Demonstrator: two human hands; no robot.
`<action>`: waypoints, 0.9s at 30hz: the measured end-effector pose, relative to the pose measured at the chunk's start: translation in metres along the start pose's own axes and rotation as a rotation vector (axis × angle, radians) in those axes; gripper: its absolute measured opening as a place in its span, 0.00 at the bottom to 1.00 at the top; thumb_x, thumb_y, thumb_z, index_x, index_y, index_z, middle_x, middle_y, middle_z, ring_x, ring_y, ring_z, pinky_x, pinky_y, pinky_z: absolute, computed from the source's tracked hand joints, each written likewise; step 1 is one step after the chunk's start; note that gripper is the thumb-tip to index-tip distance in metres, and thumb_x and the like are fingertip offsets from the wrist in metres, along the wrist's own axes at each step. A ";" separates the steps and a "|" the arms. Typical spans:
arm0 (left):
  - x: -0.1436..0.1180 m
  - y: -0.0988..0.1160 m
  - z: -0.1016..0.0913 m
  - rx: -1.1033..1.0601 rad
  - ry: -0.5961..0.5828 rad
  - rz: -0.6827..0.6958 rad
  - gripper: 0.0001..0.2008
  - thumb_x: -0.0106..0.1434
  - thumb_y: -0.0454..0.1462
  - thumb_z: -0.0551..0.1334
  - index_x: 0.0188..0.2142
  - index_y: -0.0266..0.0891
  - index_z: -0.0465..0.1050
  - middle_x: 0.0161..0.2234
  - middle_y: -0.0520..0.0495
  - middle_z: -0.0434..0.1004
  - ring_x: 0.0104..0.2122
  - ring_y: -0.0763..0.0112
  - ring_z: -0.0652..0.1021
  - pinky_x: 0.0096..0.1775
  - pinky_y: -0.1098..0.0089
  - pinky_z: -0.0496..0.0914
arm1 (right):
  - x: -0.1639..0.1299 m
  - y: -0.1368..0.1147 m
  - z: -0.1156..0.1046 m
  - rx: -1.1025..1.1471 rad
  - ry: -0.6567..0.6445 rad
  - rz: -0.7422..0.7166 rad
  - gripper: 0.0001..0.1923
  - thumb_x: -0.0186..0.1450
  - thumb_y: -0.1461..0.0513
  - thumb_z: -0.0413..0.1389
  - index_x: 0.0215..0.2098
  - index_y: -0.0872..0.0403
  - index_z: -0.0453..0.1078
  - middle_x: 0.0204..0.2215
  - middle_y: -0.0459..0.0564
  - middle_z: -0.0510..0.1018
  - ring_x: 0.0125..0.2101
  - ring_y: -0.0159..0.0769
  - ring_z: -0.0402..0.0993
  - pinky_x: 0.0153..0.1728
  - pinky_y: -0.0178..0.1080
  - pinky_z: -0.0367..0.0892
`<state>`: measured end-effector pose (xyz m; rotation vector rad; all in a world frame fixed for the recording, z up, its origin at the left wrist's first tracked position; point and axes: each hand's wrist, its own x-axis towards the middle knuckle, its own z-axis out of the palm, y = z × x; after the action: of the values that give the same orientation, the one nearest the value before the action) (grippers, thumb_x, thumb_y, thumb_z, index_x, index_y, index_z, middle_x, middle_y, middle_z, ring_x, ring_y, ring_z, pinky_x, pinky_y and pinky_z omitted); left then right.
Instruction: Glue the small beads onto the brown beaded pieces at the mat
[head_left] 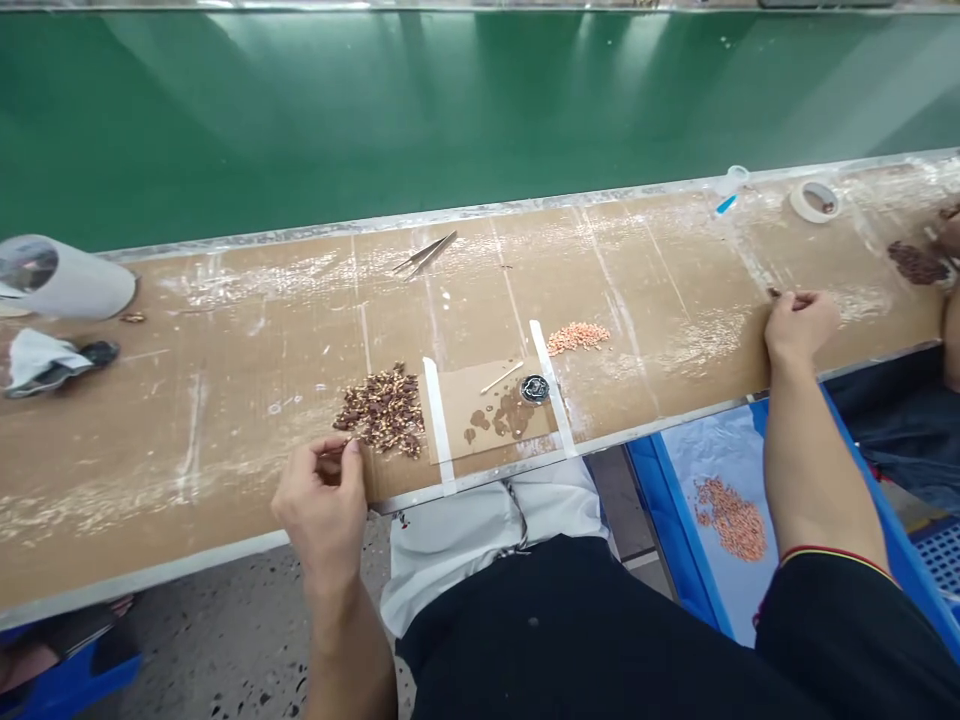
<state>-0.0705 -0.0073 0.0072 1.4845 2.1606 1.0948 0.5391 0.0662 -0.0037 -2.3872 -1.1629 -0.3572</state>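
Observation:
My left hand (324, 495) is at the table's near edge, its fingers curled in and the thumb close to the forefinger. It is beside a pile of small dark brown and gold pieces (382, 410); what its fingertips hold, if anything, is hidden. Far to the right, my right hand (802, 325) is closed over the table, with a small dark piece (774, 292) at its fingertips. Between the hands lie a taped-down cardboard sheet (457, 395) with wet brown stains, a cotton swab (501, 378), a small round black dish (535, 389) and a pile of small orange pieces (577, 337).
Tweezers (426, 254) lie farther back. A white cylinder (82, 280) is at left, a tape roll (814, 202) at right. Below the right forearm, a blue crate (679, 535) holds more orange pieces (733, 518). Another person's hand (946, 230) is at the right edge.

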 end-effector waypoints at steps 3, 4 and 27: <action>-0.001 0.004 -0.010 -0.142 0.053 -0.088 0.07 0.62 0.43 0.68 0.33 0.44 0.76 0.28 0.52 0.76 0.28 0.66 0.75 0.33 0.61 0.71 | -0.008 -0.005 -0.003 0.068 0.067 0.154 0.14 0.60 0.70 0.47 0.34 0.44 0.50 0.28 0.46 0.60 0.33 0.44 0.63 0.43 0.51 0.63; -0.002 0.006 -0.013 -0.204 0.059 -0.110 0.06 0.63 0.42 0.68 0.33 0.45 0.76 0.30 0.52 0.78 0.30 0.66 0.78 0.35 0.62 0.72 | -0.013 -0.010 -0.005 0.101 0.064 0.165 0.13 0.60 0.70 0.48 0.34 0.45 0.52 0.29 0.48 0.64 0.34 0.44 0.65 0.43 0.50 0.64; -0.028 0.041 0.061 -1.022 -0.589 -0.020 0.13 0.66 0.45 0.73 0.45 0.42 0.88 0.38 0.41 0.90 0.29 0.70 0.85 0.33 0.72 0.83 | -0.117 -0.135 -0.021 0.239 -0.562 -0.598 0.08 0.68 0.58 0.57 0.31 0.49 0.67 0.29 0.51 0.76 0.27 0.42 0.73 0.35 0.45 0.71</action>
<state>0.0063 0.0005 -0.0084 1.0633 0.9433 1.2453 0.3603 0.0494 0.0043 -1.9343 -2.0423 0.2888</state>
